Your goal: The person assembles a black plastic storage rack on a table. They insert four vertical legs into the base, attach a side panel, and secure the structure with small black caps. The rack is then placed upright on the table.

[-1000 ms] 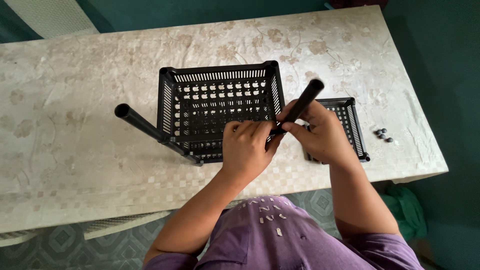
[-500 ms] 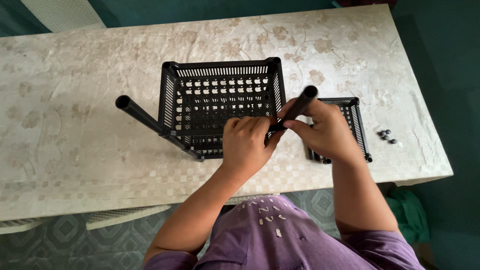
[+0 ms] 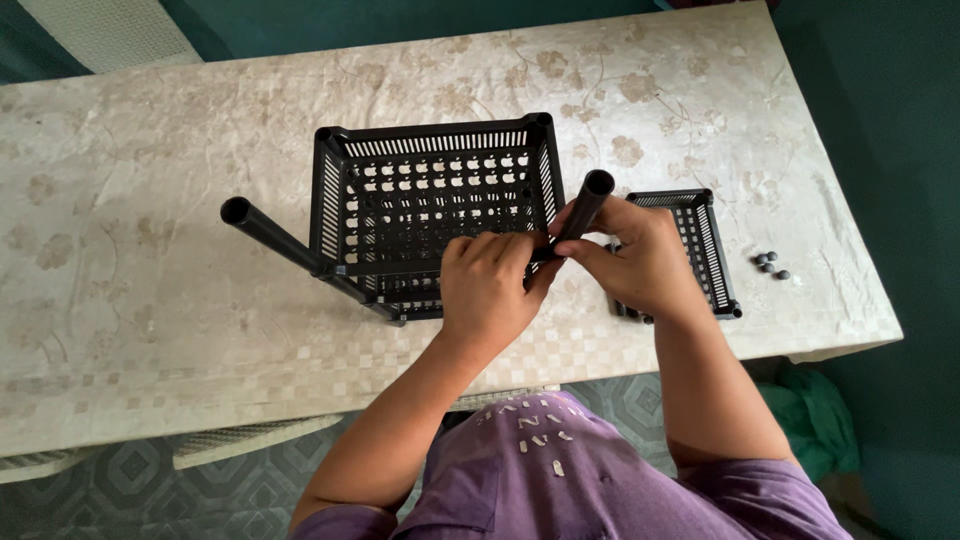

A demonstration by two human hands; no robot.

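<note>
Nearest the camera, a purple shirt (image 3: 560, 470) and two bare forearms reaching over the near edge of the tabletop (image 3: 150, 330). Left hand (image 3: 490, 290) is curled down over the near rim of the black slotted basket (image 3: 435, 215), fingers closed on that rim at its near-right corner. Right hand (image 3: 640, 260) is closed around a black tube (image 3: 578, 215) – tube tilts up and away from that same corner, open end toward the camera. The two hands touch. Basket sits mid-tabletop, closer to the near edge than the far one. A second black tube (image 3: 300, 250) sticks out from the basket's near-left corner, slanting toward the left edge. Behind the right hand, a smaller black tray (image 3: 705, 240) lies flat, partly hidden. Three small dark beads (image 3: 770, 265) lie near the right edge – well apart from the hands.
</note>
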